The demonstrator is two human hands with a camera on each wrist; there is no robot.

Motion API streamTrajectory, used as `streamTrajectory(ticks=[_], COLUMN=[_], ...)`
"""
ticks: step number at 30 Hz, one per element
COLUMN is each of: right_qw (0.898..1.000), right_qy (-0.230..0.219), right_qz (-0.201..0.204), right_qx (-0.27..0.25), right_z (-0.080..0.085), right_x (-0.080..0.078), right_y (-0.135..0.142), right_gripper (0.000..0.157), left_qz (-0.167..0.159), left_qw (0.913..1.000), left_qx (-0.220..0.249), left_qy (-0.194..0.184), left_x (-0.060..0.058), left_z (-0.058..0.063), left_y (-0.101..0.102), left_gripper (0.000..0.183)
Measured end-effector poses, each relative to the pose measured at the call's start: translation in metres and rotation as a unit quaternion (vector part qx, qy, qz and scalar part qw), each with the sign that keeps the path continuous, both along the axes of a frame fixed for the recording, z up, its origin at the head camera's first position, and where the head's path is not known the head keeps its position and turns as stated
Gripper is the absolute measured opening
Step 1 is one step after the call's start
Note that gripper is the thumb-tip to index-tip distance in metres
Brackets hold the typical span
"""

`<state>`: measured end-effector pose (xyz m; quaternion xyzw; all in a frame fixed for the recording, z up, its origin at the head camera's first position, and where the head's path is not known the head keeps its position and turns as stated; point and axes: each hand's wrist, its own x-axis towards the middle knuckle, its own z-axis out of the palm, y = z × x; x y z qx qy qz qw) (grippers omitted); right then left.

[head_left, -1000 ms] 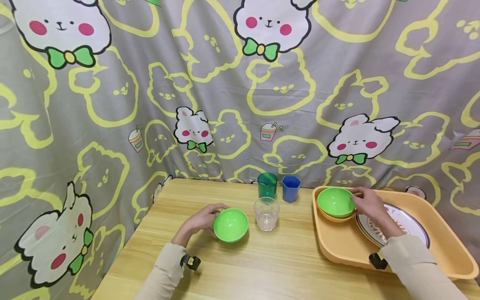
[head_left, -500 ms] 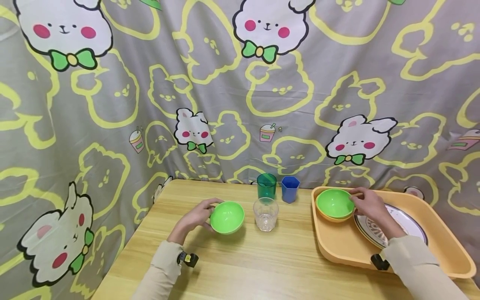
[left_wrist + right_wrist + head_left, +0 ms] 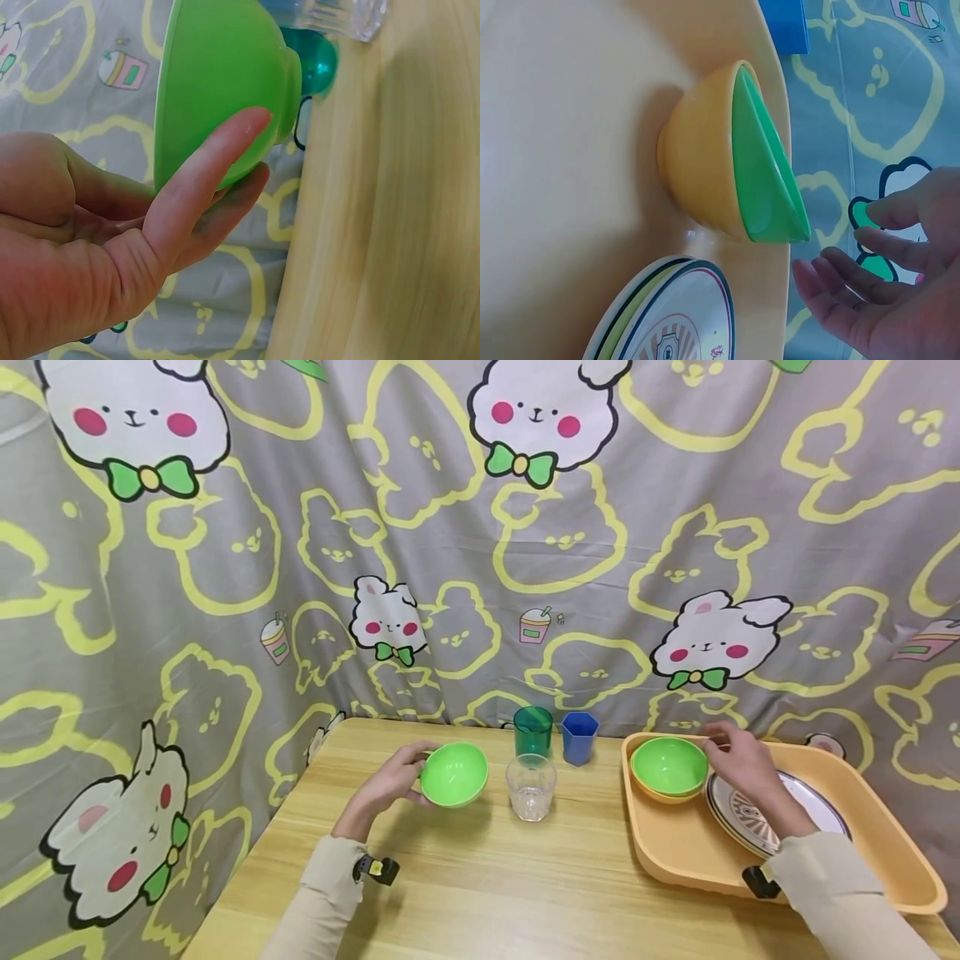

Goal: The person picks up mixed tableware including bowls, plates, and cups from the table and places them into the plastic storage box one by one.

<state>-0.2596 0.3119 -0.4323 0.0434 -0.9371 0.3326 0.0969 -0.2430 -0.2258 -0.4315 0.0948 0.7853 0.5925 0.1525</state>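
Observation:
My left hand (image 3: 393, 779) grips a bright green bowl (image 3: 454, 774) by its left side. In the left wrist view this green bowl (image 3: 225, 82) is held above the wooden tabletop, with fingers pressed along its outer wall. A second green bowl (image 3: 670, 766) sits tilted inside a yellow-orange bowl (image 3: 701, 150), at the tray's far left corner. Just right of that pair, my right hand (image 3: 742, 767) hovers with loosely bent fingers. The right wrist view shows a gap between the fingers (image 3: 840, 281) and the green rim, and nothing is held.
The orange tray (image 3: 675, 853) also carries several stacked patterned plates (image 3: 806, 810). Left of it stand a clear cup (image 3: 532, 789), a green cup (image 3: 533, 732) and a blue cup (image 3: 579, 737). A patterned curtain (image 3: 450, 527) hangs behind the table.
My left hand has raised its green bowl, moving it away from me and tilting it. The right hand has let go of the other green bowl, which now rests in the yellow-orange one.

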Motion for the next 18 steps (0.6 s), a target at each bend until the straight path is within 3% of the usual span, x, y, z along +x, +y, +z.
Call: streamTrajectory(ticks=[10,18], right_qw=[0.998,0.996], right_qy=[0.047,0.065], right_qz=[0.001,0.007], right_qx=[-0.035,-0.062], right_z=[0.003,0.009], right_x=[0.008,0.016], right_y=[-0.014,-0.031], right_gripper=[0.044,0.046], left_qz=[0.019,0.062], left_qw=[0.9994,0.9950], left_qx=[0.023,0.077], left_qy=[0.019,0.013], left_x=[-0.005,-0.010], left_z=[0.008,0.015], left_y=[0.010,0.022], left_gripper=[0.042,0.043])
